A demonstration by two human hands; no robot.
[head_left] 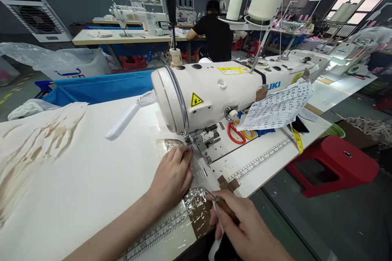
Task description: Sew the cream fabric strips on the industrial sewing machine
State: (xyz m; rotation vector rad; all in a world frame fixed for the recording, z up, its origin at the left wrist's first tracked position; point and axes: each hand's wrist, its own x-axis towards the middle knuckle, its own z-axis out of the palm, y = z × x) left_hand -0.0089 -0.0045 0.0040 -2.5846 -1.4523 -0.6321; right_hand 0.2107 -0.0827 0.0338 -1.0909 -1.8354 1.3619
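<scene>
A white sewing machine (pixel 226 85) lies across the white table (pixel 76 179). My left hand (pixel 173 175) rests flat, fingers together, on a thin see-through strip of material (pixel 196 195) just before the presser foot (pixel 199 144). My right hand (pixel 245 228) is closed on a thin pointed tool with a brown handle (pixel 225 208), its metal tip touching the material near the table's front edge. A white strip also hangs from that hand.
Red-handled scissors (pixel 235 134), a printed paper sheet (pixel 275 108) and a yellow tape measure (pixel 296 138) lie by the machine. Cream fabric (pixel 36 138) lies at the left. A red stool (pixel 333 163) stands at the right. A person in black (pixel 216 34) sits at a far table.
</scene>
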